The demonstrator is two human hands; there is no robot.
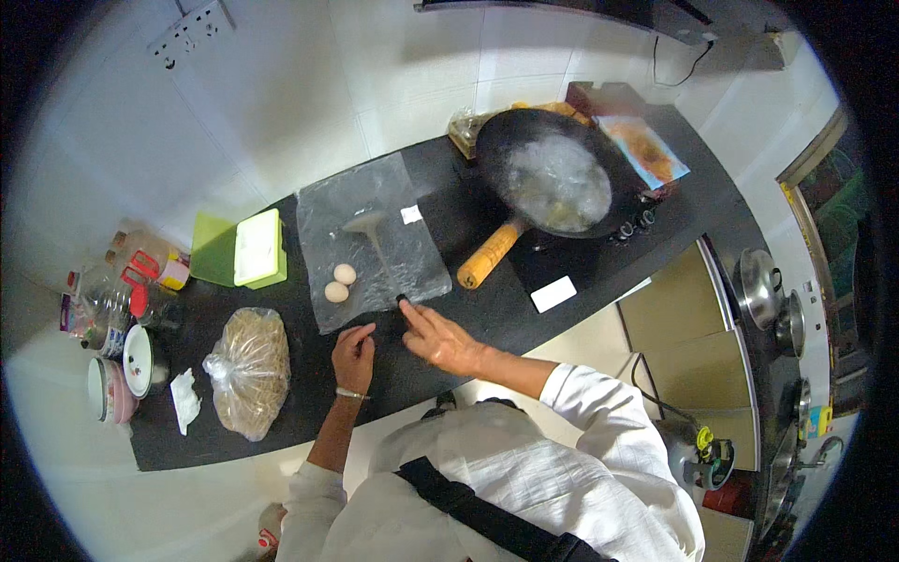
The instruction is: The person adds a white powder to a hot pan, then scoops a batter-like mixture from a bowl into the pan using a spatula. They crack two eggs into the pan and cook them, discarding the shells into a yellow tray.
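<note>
My right hand [440, 338] reaches over the counter's front edge, its fingers at the black handle end of a long-handled cooking spatula [378, 245]. The spatula lies on a clear plastic sheet [328, 199], its broad head toward the wall. Two eggs, an upper egg [345, 273] and a lower egg [336, 292], rest on the same sheet, left of the handle. Nearer to me, my left hand [353, 359] is loosely curled by the counter's edge, with nothing visible in it. A black wok [496, 173] with a wooden handle [491, 255] holds steaming, bubbling liquid.
Left of the sheet stand an open green box [263, 251] and a tied plastic bag of dry noodle-like food [249, 375]. Bottles [154, 262] and bowls [114, 393] crowd the far left. A white card [553, 294] lies below the wok; a colourful packet [644, 150] leans behind it.
</note>
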